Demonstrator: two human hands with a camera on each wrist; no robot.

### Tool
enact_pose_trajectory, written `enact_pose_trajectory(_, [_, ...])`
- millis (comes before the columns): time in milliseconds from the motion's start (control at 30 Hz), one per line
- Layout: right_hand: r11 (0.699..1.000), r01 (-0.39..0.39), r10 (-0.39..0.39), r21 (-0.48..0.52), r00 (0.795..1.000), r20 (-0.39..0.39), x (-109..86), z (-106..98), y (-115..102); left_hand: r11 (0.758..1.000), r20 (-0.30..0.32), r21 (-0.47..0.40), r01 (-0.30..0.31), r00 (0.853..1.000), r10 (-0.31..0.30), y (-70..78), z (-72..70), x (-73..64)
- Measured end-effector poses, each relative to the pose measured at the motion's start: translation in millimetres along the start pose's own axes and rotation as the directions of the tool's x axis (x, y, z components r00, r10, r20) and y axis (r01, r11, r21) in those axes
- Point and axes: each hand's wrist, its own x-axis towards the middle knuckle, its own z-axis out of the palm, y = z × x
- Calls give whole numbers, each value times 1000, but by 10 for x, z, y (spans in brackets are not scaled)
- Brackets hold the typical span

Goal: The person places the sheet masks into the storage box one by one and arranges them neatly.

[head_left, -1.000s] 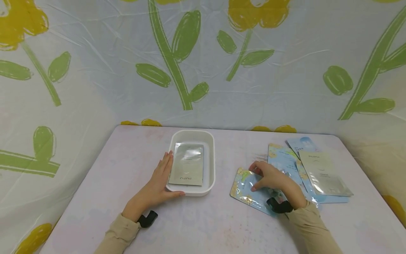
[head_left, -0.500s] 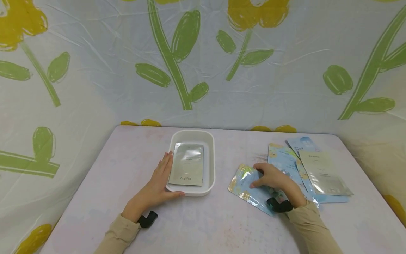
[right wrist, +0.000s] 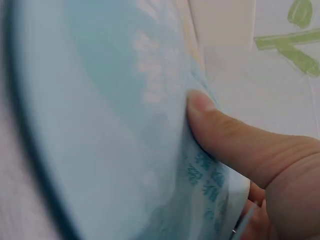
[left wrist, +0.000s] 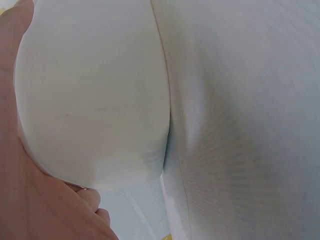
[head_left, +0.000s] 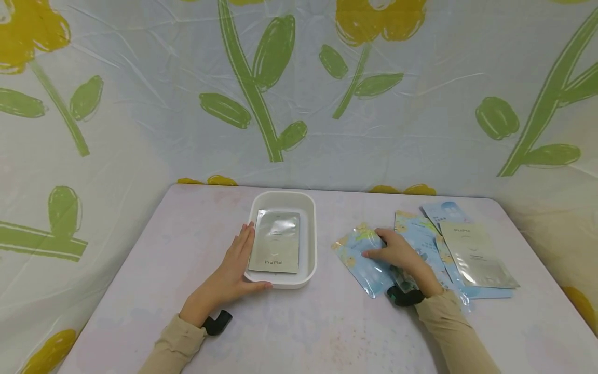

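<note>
A white rectangular tray (head_left: 313,239) stands left of the table's middle. Inside it lies a silvery sheet mask packet (head_left: 275,244). My left hand (head_left: 232,265) rests along the tray's left side with straight fingers, its thumb reaching along the near end; the left wrist view shows the palm against the tray wall (left wrist: 95,100). My right hand (head_left: 402,254) pinches a blue flowered sheet mask packet (head_left: 366,270) between thumb and fingers. Close up, the right wrist view has the thumb pressed on the bent blue packet (right wrist: 125,125); the fingers behind it are mostly hidden.
Right of the right hand, more blue packets (head_left: 416,228) overlap on the table. A silvery packet (head_left: 476,254) lies on top of them. Another light blue packet (head_left: 446,212) sticks out at the back. Behind the table (head_left: 299,332) hangs a flower-printed sheet (head_left: 374,140).
The right hand has taken hold of the blue packet and shifted it slightly up and left, and the packet has bent and turned. The left hand and tray have stayed put.
</note>
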Motion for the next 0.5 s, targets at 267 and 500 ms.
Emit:
enact_pose_trajectory(267, [995, -52, 57, 83, 997, -58, 91, 9, 74, 1000, 1, 6, 2, 1000, -2, 9, -6, -1])
enact_pose_trajectory(500, [962, -105, 137, 253, 984, -114, 97, 0, 127, 1000, 1, 8, -6, 1000, 6, 13, -7, 2])
